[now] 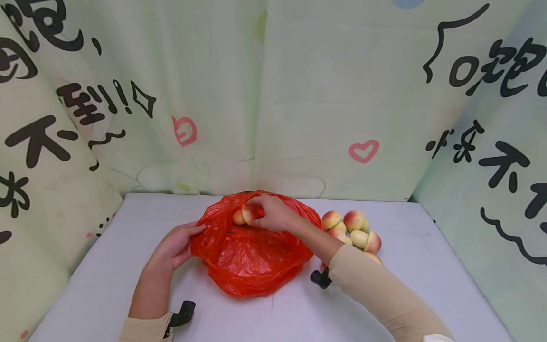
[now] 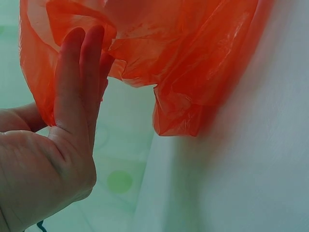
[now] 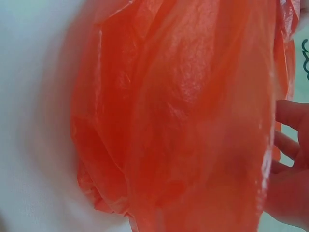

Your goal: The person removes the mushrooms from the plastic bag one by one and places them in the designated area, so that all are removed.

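Observation:
A red plastic bag [image 1: 256, 266] lies spread open on the white table. My left hand [image 1: 177, 242] holds its left rim; in the left wrist view the fingers lie on one side of the film and the thumb on the other. My right hand [image 1: 275, 213] reaches into the mouth of the bag, its fingers bent round a red-and-yellow peach-like fruit [image 1: 249, 213]. A smaller orange-looking piece [image 1: 238, 217] shows just beside it. In the right wrist view the bag's wall [image 3: 193, 121] covers most of the picture and hides the fruit.
Several red-and-yellow fruits [image 1: 353, 221] sit in a cluster on the table [image 1: 410, 285], right of the bag and partly behind the right forearm. Printed cloth curtains [image 1: 299, 95] enclose the table at the back and sides. Black wrist mounts [image 1: 183, 313] stick out from both sleeves.

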`<state>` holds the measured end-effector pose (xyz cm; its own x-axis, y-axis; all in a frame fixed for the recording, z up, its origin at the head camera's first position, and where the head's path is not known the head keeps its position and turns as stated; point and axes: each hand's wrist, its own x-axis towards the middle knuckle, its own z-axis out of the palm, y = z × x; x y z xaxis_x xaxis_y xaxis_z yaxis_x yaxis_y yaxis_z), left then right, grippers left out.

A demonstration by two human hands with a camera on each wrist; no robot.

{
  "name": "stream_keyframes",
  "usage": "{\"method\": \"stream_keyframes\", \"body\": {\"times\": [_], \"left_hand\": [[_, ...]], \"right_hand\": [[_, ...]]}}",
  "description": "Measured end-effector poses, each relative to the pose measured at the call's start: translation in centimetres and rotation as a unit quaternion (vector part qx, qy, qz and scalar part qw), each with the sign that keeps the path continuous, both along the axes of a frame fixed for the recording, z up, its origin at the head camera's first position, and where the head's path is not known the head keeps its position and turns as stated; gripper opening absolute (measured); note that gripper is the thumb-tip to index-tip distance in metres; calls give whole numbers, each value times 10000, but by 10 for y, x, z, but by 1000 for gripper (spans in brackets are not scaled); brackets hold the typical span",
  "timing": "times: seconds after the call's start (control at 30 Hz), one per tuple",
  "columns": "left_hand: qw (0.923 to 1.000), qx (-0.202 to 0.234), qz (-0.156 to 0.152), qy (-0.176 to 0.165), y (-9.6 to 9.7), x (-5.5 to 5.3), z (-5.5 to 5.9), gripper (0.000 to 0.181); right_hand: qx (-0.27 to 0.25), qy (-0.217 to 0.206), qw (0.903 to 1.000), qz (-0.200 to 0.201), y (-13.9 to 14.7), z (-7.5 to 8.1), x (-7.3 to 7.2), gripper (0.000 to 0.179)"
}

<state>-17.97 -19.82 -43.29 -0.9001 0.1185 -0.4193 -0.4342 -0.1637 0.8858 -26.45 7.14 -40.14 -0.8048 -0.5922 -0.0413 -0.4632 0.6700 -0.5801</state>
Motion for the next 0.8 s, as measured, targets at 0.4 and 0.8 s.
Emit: {"method": "stream_keyframes", "body": {"times": [0.4, 0.8], "left_hand": [[10000, -60, -33, 35, 1, 0, -4, 53], [9999, -130, -37, 19, 3, -2, -3, 53]], "right_hand": [[312, 91, 9995, 14, -12, -6, -3, 57], [546, 99, 9984, -142, -19, -16, -10, 62]]}}
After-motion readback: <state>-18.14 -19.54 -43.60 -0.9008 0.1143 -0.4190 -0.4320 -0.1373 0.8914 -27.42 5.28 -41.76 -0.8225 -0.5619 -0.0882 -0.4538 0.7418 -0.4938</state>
